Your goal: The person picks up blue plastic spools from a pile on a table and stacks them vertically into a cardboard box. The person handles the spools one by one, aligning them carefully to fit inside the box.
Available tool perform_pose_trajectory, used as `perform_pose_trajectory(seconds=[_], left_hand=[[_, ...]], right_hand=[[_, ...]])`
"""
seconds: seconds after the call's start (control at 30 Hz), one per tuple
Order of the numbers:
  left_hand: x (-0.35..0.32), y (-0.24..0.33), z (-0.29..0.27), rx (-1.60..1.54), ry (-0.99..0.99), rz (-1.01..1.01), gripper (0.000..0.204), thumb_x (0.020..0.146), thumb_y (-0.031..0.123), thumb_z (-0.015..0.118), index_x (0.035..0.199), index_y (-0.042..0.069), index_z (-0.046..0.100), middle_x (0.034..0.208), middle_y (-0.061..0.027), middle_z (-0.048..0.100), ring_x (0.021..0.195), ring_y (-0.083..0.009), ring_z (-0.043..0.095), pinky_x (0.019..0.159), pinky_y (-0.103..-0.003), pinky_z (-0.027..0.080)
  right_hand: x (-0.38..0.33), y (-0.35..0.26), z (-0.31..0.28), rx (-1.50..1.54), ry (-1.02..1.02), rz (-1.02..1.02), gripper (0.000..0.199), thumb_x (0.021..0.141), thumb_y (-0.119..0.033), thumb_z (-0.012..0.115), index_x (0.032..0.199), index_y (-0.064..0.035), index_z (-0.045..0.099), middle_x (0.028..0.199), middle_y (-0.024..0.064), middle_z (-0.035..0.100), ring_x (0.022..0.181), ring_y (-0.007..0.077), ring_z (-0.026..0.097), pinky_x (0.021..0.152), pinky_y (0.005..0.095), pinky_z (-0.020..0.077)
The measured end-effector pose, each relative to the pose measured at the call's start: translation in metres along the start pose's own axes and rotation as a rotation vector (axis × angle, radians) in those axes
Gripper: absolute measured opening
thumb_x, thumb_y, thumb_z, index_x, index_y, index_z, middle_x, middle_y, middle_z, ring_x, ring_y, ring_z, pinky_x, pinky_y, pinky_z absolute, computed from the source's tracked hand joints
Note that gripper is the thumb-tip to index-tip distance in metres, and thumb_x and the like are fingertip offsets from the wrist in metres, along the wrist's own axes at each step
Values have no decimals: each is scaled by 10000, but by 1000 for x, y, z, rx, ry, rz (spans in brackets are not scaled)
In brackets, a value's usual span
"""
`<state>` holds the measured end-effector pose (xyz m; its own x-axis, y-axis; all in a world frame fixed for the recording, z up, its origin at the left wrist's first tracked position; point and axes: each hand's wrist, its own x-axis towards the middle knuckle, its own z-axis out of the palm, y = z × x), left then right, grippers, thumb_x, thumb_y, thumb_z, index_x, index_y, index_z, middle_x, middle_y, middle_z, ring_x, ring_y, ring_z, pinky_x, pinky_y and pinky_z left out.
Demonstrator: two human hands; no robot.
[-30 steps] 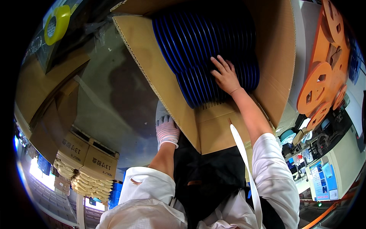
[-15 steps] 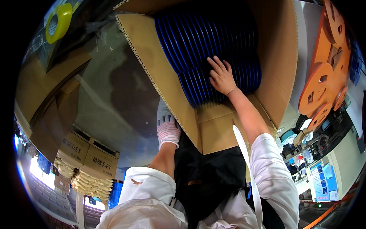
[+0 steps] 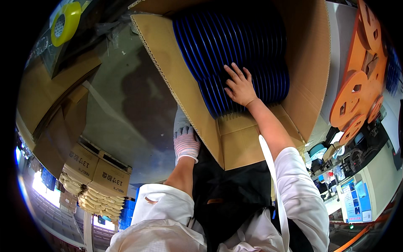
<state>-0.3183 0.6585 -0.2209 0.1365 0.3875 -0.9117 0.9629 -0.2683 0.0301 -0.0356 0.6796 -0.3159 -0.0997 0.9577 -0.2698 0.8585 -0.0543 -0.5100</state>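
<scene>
A large cardboard box (image 3: 157, 46) stands open in front of me. Rows of thin dark-blue round discs (image 3: 205, 46), like plastic reels, stand on edge inside it, packed side by side; the far ones fade into shadow. My bare right hand (image 3: 241, 87) lies over the near row, fingers spread, touching the rims without gripping any. Beside the box's left flap, my left hand (image 3: 186, 143) wears a striped glove with grey fingertips. It rests flat on my grey-clad knee (image 3: 181, 119), holding nothing.
Orange reel-like discs (image 3: 350, 96) lie on a surface at the right. A roll of yellow tape (image 3: 66, 24) is at the upper left, above flattened cardboard (image 3: 54, 96). Closed cartons (image 3: 108, 176) and stacked sacks (image 3: 100, 203) stand at the lower left.
My right hand has shifted slightly left over the disc rims. The left hand stays on the knee, and the view has moved a little.
</scene>
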Motion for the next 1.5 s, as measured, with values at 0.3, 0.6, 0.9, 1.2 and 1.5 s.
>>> perform_pose_trajectory(seconds=[0.3,0.6,0.9,1.2,1.5], left_hand=[[-1,0,-2,-11,18,-3,483,872,282,507,1326,118,514,1376,-119,508,1312,-316,428,1119,-458,285],[-3,-1,-4,-23,23,-3,461,874,266,500,1305,104,530,1367,-121,517,1303,-323,436,1118,-458,287],[-3,-4,-1,-26,58,15,430,881,251,486,1276,94,549,1343,-130,533,1288,-334,447,1109,-466,296],[-1,-6,4,-14,19,8,451,886,304,478,1284,103,543,1361,-131,515,1302,-332,425,1114,-461,284],[3,-3,-11,3,-48,-14,490,917,384,437,1330,134,514,1414,-113,479,1335,-325,399,1105,-456,297]], right_hand=[[2,-10,15,-21,-17,-93,117,783,-97,627,890,-136,595,1532,15,311,1435,238,239,1107,528,230],[6,-25,17,47,28,20,83,784,-180,644,834,-121,611,1529,13,322,1435,249,239,1094,562,209],[11,-35,30,21,44,-71,93,765,-140,658,844,-147,611,1534,-2,313,1434,242,242,1095,566,206],[15,-53,29,35,-39,39,144,787,-251,635,862,-129,641,1538,-28,300,1449,261,185,1083,645,156],[-21,-79,15,15,62,257,421,792,-267,694,1180,-143,588,1525,105,317,1426,343,226,1095,576,122]])
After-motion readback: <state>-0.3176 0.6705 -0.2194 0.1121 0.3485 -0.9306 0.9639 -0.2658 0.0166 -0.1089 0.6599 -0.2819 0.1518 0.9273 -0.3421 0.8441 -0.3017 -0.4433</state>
